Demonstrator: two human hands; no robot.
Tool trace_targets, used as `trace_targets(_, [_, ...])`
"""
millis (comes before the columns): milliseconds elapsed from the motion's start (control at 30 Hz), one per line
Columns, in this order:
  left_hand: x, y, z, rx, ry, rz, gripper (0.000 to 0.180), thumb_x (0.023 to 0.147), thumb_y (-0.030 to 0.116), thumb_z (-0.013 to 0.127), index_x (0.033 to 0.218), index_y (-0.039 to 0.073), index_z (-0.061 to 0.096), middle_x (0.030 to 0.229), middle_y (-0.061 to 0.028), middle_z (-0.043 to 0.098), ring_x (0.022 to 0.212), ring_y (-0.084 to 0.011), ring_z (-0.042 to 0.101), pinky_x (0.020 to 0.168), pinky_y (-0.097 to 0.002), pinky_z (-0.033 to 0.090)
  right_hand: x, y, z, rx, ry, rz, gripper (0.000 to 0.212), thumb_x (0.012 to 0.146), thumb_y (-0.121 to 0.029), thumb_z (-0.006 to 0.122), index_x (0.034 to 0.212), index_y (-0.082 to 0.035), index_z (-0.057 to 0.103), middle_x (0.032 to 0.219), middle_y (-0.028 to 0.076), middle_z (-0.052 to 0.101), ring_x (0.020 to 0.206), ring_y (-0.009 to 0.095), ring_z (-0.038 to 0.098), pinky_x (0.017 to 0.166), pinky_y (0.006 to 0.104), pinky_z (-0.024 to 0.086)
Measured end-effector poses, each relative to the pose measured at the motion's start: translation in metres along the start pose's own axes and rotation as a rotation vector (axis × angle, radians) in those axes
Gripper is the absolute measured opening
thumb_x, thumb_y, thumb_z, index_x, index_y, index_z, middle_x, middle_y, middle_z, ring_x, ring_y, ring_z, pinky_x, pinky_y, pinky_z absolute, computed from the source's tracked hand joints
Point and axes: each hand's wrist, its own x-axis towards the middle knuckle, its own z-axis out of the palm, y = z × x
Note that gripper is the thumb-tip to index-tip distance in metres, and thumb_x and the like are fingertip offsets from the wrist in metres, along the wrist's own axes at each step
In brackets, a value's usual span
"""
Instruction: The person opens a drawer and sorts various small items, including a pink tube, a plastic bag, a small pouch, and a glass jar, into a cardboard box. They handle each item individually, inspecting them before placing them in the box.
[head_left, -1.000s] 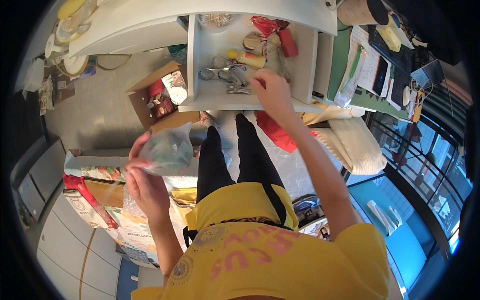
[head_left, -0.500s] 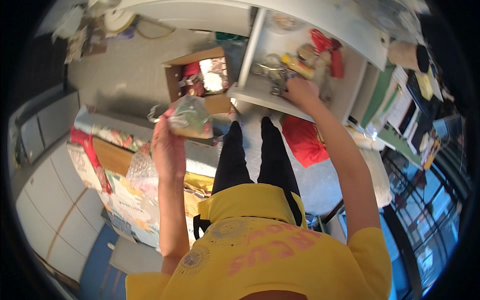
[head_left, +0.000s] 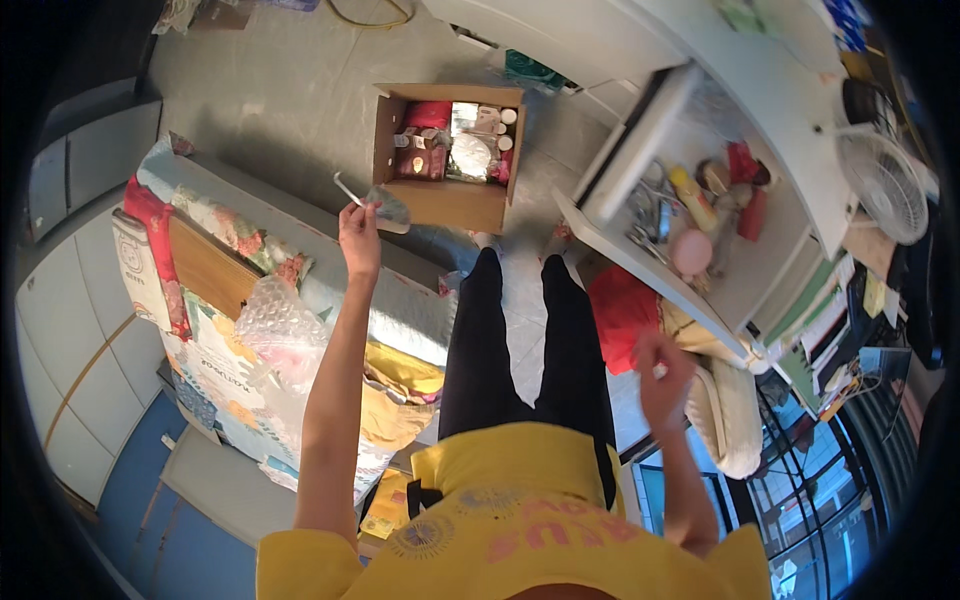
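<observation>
My left hand (head_left: pixel 360 240) is closed on a small clear plastic bag (head_left: pixel 394 210), gripping its gathered top, from which a white strip sticks out. The bag hangs above the bed's edge, left of the cardboard box (head_left: pixel 452 203). My right hand (head_left: pixel 664 378) is drawn back near my right thigh, in front of a red cloth bag (head_left: pixel 618 305). Its fingers are curled and somewhat blurred, with a small pale spot at the fingertips that I cannot make out. Ahead of it, the pulled-out drawer (head_left: pixel 655 262) holds a yellow bottle (head_left: pixel 692 197), a round pink thing (head_left: pixel 691 252) and metal items.
The cardboard box on the floor contains red packets and white-capped containers. A bed with flowered covers (head_left: pixel 225 235) and bubble wrap (head_left: pixel 283 325) lies to my left. Right of the drawer are a white fan (head_left: pixel 882 185) and stacked papers. A rolled cream cushion (head_left: pixel 727 415) is beside my right arm.
My right hand has come out of the drawer and back toward my body. The plastic bag, spread out before, now dangles from my left hand. The view has shifted, showing the box more fully.
</observation>
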Motion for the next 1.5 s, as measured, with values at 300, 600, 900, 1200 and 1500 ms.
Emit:
trace_targets(300, [0.086, -0.107, 0.075, -0.456, -0.277, -0.216, 0.023, 0.09, 0.023, 0.052, 0.098, 0.006, 0.067, 0.109, -0.0068, 0.057, 0.098, -0.0166, 0.054, 0.087, -0.0297, 0.041, -0.035, 0.072, 0.148, -0.038, -0.365, 0.385, 0.009, 0.081, -0.004, 0.058, 0.088, 0.0, 0.061, 0.077, 0.012, 0.06, 0.061, 0.02, 0.058, 0.053, 0.0269, 0.044])
trace_targets(600, [0.06, 0.003, 0.012, -0.575, -0.606, 0.083, 0.017, 0.089, 0.012, 0.052, 0.092, 0.002, 0.064, 0.111, -0.0059, 0.054, 0.102, -0.015, 0.05, 0.087, -0.0285, 0.04, 0.143, -0.084, 0.306, 0.028, -0.17, -0.195, 0.029, 0.08, -0.014, 0.061, 0.105, 0.0, 0.054, 0.103, 0.016, 0.053, 0.077, 0.03, 0.058, 0.065, 0.0357, 0.048])
trace_targets(900, [0.011, -0.024, 0.023, -0.672, -0.42, 0.03, 0.02, 0.086, 0.01, 0.054, 0.102, -0.002, 0.055, 0.103, -0.0051, 0.053, 0.09, -0.014, 0.053, 0.079, -0.0245, 0.043, 0.119, -0.081, 0.347, 0.192, -0.308, -0.032, 0.014, 0.089, -0.017, 0.043, 0.094, -0.004, 0.046, 0.081, 0.02, 0.056, 0.074, 0.038, 0.056, 0.061, 0.0446, 0.043])
trace_targets(1200, [0.048, -0.057, 0.113, -0.468, -0.392, 0.137, 0.024, 0.077, 0.0, 0.061, 0.1, 0.005, 0.066, 0.108, -0.0076, 0.049, 0.088, -0.019, 0.054, 0.079, -0.028, 0.044, 0.15, -0.042, 0.355, -0.118, -0.16, -0.125, 0.008, 0.086, -0.006, 0.045, 0.093, -0.003, 0.044, 0.076, 0.023, 0.055, 0.072, 0.041, 0.056, 0.061, 0.0456, 0.042])
trace_targets(1500, [0.126, -0.104, 0.305, -0.5, -0.444, -0.008, 0.03, 0.076, 0.001, 0.062, 0.106, 0.006, 0.063, 0.121, -0.0093, 0.045, 0.09, -0.0163, 0.057, 0.076, -0.0272, 0.048, 0.284, 0.09, 0.402, -0.022, 0.135, 0.093, 0.011, 0.082, -0.005, 0.049, 0.093, -0.002, 0.05, 0.083, 0.021, 0.061, 0.078, 0.041, 0.059, 0.064, 0.0461, 0.045])
